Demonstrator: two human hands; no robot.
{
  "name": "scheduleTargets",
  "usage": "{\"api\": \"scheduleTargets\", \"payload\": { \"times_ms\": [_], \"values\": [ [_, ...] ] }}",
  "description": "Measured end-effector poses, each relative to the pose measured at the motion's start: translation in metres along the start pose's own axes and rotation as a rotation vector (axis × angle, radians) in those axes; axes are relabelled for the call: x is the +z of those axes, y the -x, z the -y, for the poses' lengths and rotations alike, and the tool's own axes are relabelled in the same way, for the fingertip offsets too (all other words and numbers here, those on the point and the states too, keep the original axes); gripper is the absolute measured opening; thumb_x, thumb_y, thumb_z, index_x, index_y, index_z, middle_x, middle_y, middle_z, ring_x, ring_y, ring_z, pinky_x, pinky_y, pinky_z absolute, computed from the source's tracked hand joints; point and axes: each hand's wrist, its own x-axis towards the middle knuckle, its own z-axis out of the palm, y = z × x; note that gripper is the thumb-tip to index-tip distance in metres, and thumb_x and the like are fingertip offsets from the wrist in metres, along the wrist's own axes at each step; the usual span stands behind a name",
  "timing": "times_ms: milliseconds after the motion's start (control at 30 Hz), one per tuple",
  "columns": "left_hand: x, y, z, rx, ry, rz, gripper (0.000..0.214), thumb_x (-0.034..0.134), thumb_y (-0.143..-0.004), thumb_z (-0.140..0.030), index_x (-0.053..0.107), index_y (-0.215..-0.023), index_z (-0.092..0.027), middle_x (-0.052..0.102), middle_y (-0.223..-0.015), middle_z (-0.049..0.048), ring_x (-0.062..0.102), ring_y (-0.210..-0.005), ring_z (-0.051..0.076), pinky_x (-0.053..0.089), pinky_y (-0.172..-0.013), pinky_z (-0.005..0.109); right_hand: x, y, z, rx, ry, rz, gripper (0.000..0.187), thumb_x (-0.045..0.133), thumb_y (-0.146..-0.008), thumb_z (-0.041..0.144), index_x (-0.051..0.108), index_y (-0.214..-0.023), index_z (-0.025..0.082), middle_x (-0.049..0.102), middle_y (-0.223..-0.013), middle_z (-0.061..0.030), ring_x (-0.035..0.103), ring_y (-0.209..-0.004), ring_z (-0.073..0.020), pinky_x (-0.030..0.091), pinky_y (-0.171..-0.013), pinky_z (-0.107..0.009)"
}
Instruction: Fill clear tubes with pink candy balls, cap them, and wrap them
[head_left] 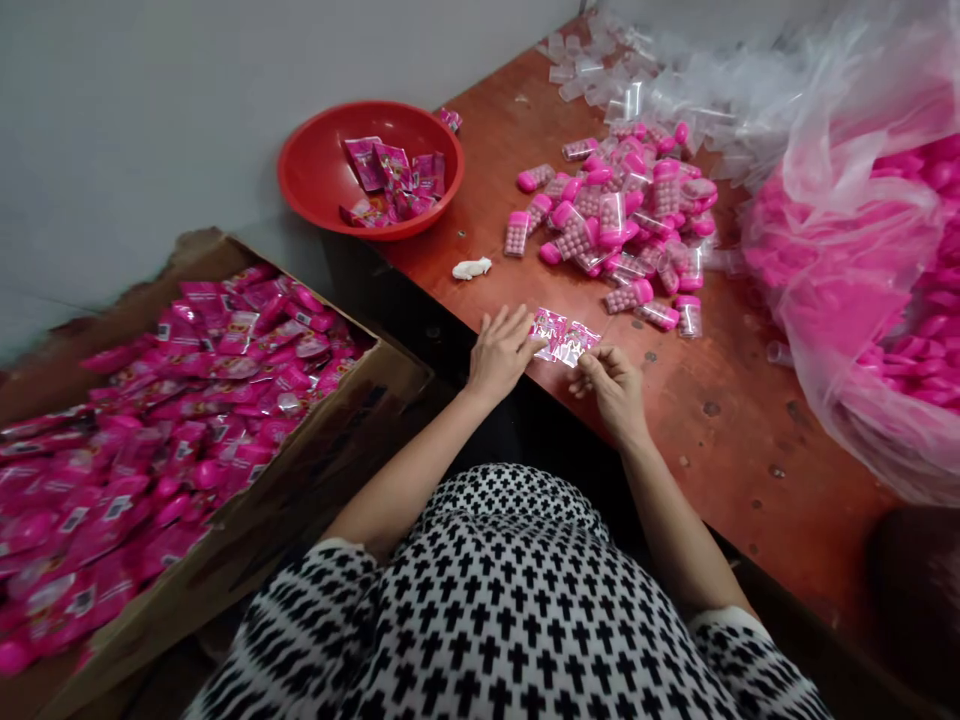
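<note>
A small shiny pink printed sachet (562, 336) lies flat near the front edge of the table. My left hand (499, 352) rests on its left side, fingers stretched out and the thumb touching the sachet. At the opposite side, my right hand (613, 390) pinches the lower right corner between thumb and fingers. Beyond the hands is a heap of small clear bottles with pink caps (611, 205), filled with pale pink beads or candies. A crumpled white piece (472, 269) lies to the left of the heap; its kind is unclear.
A red bowl (300, 195) with several pink packets stands at the table's left corner. Below left, a cardboard box (401, 368) is full of filled pink packets (195, 400). Clear empty tubes (637, 95) lie at the back. A translucent bag (832, 230) of pink caps stands right.
</note>
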Motion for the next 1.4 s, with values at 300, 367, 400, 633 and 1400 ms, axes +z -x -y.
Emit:
{"api": "scheduleTargets", "payload": {
  "times_ms": [300,367,400,633,1400],
  "values": [
    [0.022,-0.010,0.012,0.044,-0.060,-0.030,0.013,0.065,-0.078,-0.022,0.072,-0.087,-0.028,0.068,-0.112,0.0029,0.040,-0.132,0.026,0.013,-0.113,0.058,-0.001,-0.009,-0.005,-0.006,0.029,0.015,0.023,0.066,-0.077,0.040,0.055,-0.077,0.019,0.061,-0.059,0.0042,0.056,-0.048,-0.0080,0.045,-0.046,-0.019],
    [0.022,-0.007,0.012,0.041,-0.043,-0.040,0.014,0.063,-0.079,-0.022,0.072,-0.088,-0.028,0.069,-0.111,0.0028,0.043,-0.130,0.024,0.012,-0.113,0.057,0.003,-0.015,-0.007,-0.050,0.059,-0.031,0.023,0.065,-0.077,0.040,0.056,-0.081,0.019,0.063,-0.069,0.0027,0.058,-0.057,-0.0083,0.047,-0.052,-0.020],
    [0.022,-0.005,0.010,0.047,-0.031,-0.047,0.014,0.062,-0.080,-0.023,0.072,-0.089,-0.028,0.068,-0.112,0.0029,0.044,-0.129,0.023,0.012,-0.113,0.056,0.005,-0.018,-0.008,-0.071,0.065,-0.061,0.025,0.066,-0.076,0.040,0.057,-0.086,0.020,0.064,-0.076,0.0016,0.059,-0.062,-0.0086,0.048,-0.055,-0.020],
    [0.014,0.019,-0.020,-0.030,0.290,-0.048,0.027,0.070,-0.074,-0.029,0.071,-0.102,-0.025,0.065,-0.119,0.0049,0.052,-0.122,0.023,0.032,-0.109,0.041,0.016,-0.035,-0.005,-0.002,-0.126,0.012,0.045,0.074,-0.066,0.037,0.048,-0.100,0.022,0.059,-0.066,0.0073,0.055,-0.055,-0.0084,0.045,-0.053,-0.021],
    [0.007,0.032,-0.031,-0.851,0.952,-0.019,0.028,0.084,-0.053,-0.025,0.061,-0.061,-0.009,0.067,-0.063,0.0044,0.063,-0.056,0.012,0.054,-0.055,0.023,-0.028,-0.116,0.032,0.165,1.296,-0.453,0.065,0.060,-0.077,0.054,0.058,-0.110,-0.002,0.062,-0.106,-0.0284,0.059,-0.103,-0.0394,0.044,-0.085,-0.049]
  ]
}}
